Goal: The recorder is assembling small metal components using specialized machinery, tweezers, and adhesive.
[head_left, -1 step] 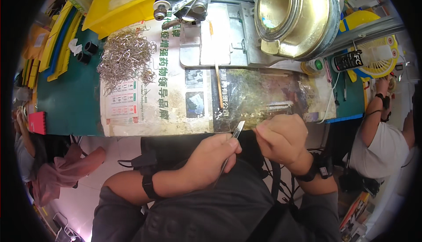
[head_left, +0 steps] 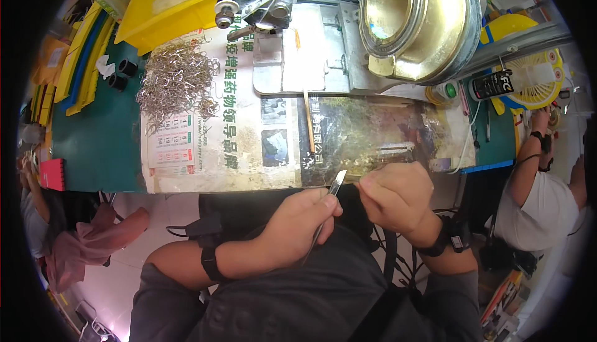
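Observation:
My left hand point(head_left: 303, 219) is closed around a slim craft knife point(head_left: 337, 182). Its bright slanted tip points up and away from me, just off the table's front edge. To its right, my right hand point(head_left: 401, 196) is closed, thumb pressed to the bent index finger. Whatever that pinch holds is too small or hidden to make out. The two hands are apart, with the tip close to the right fingertips. A thin wooden stick point(head_left: 310, 121) lies beyond them, its far end on a metal plate point(head_left: 270, 81).
Many bent metal wire pieces point(head_left: 177, 84) lie heaped on the printed sheet point(head_left: 214, 177) at left, below a yellow bin point(head_left: 140, 34). A machine head point(head_left: 267, 9) overhangs the plate. A large brass-coloured round housing point(head_left: 438, 37) stands back right, near a yellow fan point(head_left: 541, 78). Co-workers sit at both sides.

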Tool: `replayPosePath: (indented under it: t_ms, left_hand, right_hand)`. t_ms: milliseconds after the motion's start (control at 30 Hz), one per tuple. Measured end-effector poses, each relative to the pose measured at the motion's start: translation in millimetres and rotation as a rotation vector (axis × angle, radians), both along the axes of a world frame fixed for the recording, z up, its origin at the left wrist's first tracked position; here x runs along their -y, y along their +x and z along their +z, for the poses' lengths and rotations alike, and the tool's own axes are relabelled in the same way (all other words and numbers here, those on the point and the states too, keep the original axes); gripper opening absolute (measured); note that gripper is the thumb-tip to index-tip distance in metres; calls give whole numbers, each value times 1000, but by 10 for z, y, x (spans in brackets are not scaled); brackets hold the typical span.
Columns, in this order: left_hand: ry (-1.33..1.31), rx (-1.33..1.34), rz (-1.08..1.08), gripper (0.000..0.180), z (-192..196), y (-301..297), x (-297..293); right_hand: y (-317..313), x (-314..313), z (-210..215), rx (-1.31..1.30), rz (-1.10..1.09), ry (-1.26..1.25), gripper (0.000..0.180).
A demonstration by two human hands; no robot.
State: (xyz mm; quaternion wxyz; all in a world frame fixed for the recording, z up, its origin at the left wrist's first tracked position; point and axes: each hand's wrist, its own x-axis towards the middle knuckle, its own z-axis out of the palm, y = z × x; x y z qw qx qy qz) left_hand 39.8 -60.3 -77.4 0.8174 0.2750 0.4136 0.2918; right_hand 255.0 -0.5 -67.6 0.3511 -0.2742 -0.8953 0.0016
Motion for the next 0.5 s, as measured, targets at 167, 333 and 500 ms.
replayPosePath:
  t_ms: [167, 333, 500]
  left_hand:
    - [32, 30, 16, 29, 10, -4, -8]
    - [-38, 75, 49, 31, 24, 21, -1]
    - [-140, 157, 91, 31, 93, 27, -12]
  right_hand:
    - [-39, 28, -51, 13, 42, 48, 25]
    - [-56, 24, -52, 29, 51, 98, 20]
    - [-62, 0, 24, 75, 89, 93, 18]
